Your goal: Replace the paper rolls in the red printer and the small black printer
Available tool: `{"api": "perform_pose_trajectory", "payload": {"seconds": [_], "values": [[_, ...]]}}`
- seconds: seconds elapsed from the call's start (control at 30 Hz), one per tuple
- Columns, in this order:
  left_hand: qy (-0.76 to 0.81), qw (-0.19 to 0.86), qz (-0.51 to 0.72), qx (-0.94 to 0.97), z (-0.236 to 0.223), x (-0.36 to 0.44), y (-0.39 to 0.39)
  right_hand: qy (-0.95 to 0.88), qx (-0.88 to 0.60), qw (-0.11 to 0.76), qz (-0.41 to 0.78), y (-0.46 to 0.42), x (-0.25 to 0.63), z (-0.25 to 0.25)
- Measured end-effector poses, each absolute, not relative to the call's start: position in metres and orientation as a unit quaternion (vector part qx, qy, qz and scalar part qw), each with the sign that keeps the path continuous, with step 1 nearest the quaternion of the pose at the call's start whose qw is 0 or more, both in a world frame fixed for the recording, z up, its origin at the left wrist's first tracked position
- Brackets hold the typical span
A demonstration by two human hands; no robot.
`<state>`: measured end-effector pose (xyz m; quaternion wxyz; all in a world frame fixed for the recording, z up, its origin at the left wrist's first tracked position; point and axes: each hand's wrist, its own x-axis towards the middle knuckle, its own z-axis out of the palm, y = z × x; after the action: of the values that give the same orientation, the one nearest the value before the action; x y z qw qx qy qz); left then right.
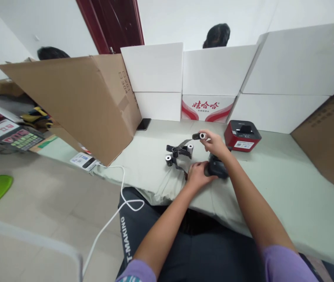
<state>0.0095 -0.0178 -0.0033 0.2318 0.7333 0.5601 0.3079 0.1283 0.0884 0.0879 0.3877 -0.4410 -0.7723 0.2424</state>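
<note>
My right hand point(214, 144) is raised a little above the table, fingers closed on a small black roll with a white core point(198, 136). My left hand point(198, 175) rests on the table edge, curled against a dark device point(217, 167) that lies between both hands. Just left of my hands lie two more small rolls, one point(189, 148) and another point(168, 159), with a black strip point(180, 149) running between them.
A red and black label printer point(242, 135) stands right of my hands. A big cardboard box point(75, 102) leans at left, with a phone point(144, 124) behind it. White boxes point(214, 78) wall the back. A white cable point(120, 203) hangs off the edge. Two people's heads show behind the boxes.
</note>
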Motion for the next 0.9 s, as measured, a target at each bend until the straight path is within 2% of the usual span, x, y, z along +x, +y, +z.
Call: {"api": "perform_pose_trajectory", "payload": {"seconds": [0.17,0.37,0.57,0.73,0.9], "values": [[0.563,0.255,0.304,0.725,-0.006,0.009,-0.019,-0.692,-0.418,0.452,0.377,0.041,0.139,0.104],[0.556,0.200,0.329,0.737,-0.005,0.010,-0.024,-0.557,-0.381,0.506,0.536,0.029,0.166,0.098],[0.537,0.163,0.314,0.765,-0.001,0.012,-0.020,-0.447,-0.371,0.652,0.486,0.042,0.208,0.064],[0.521,0.182,0.333,0.765,0.007,0.015,-0.016,-0.437,-0.381,0.669,0.465,0.050,0.226,0.056],[0.523,0.207,0.331,0.758,0.022,0.025,0.002,-0.442,-0.401,0.651,0.468,0.047,0.233,0.060]]}}
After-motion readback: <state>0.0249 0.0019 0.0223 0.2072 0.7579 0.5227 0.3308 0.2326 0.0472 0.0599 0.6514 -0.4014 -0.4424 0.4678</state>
